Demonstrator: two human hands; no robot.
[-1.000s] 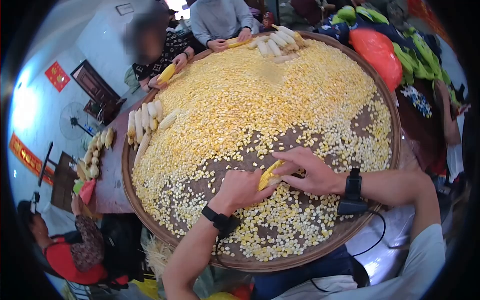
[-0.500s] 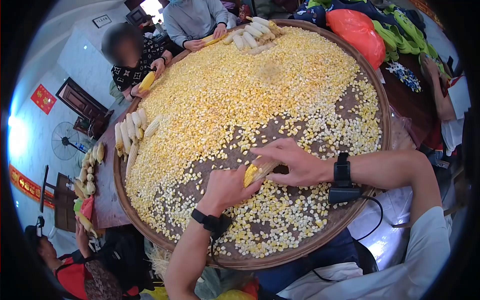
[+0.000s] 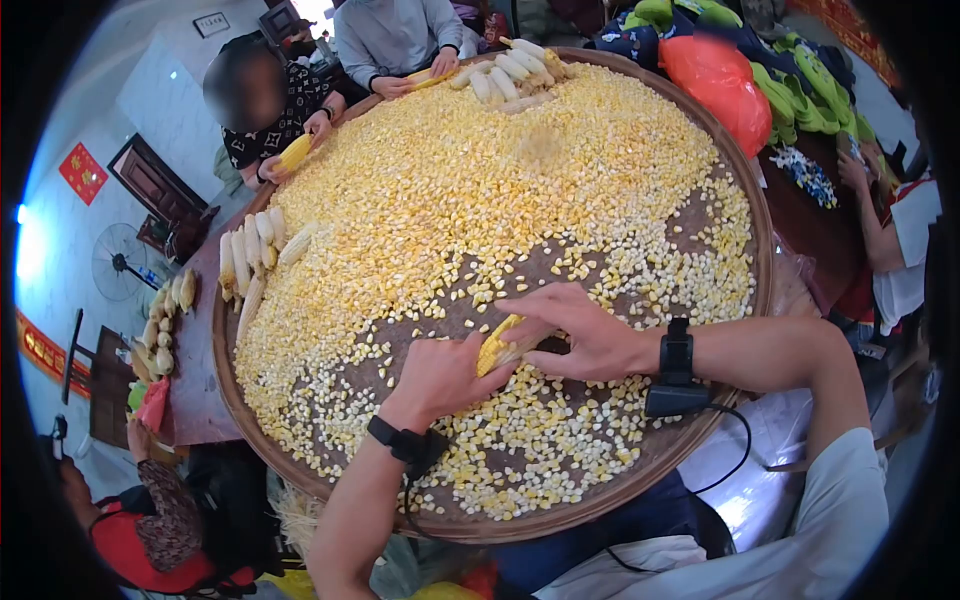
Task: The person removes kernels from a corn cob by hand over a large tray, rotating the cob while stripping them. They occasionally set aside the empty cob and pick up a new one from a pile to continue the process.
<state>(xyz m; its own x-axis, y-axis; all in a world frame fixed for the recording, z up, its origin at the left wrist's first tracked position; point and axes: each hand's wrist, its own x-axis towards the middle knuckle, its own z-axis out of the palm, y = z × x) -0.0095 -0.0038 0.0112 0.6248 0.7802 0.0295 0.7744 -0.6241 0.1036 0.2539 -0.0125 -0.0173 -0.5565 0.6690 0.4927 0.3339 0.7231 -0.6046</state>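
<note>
A partly stripped corn cob (image 3: 493, 350) is held between my two hands, low over the round tray. Yellow kernels still cover its left part, while the part toward my right hand is pale and bare. My left hand (image 3: 440, 376) is closed around the lower left end. My right hand (image 3: 592, 332) grips the other end, its fingers over the top and its thumb below. Loose corn kernels (image 3: 430, 210) lie all around, thick on the far side and thinly scattered beneath my hands. My fingers hide some of the cob.
The round tray's rim (image 3: 290, 480) runs close to my forearms. Stripped cobs (image 3: 255, 245) lie at its left, and more bare cobs (image 3: 515, 70) at the back. Two people work on corn across the tray. Unstripped ears (image 3: 160, 325) and a red plastic bag (image 3: 715, 85) lie outside it.
The view has shifted slightly. Both my hands stay on the cob with little movement. The person at lower left has moved a hand toward a pink bag; the ear held there is no longer visible.
</note>
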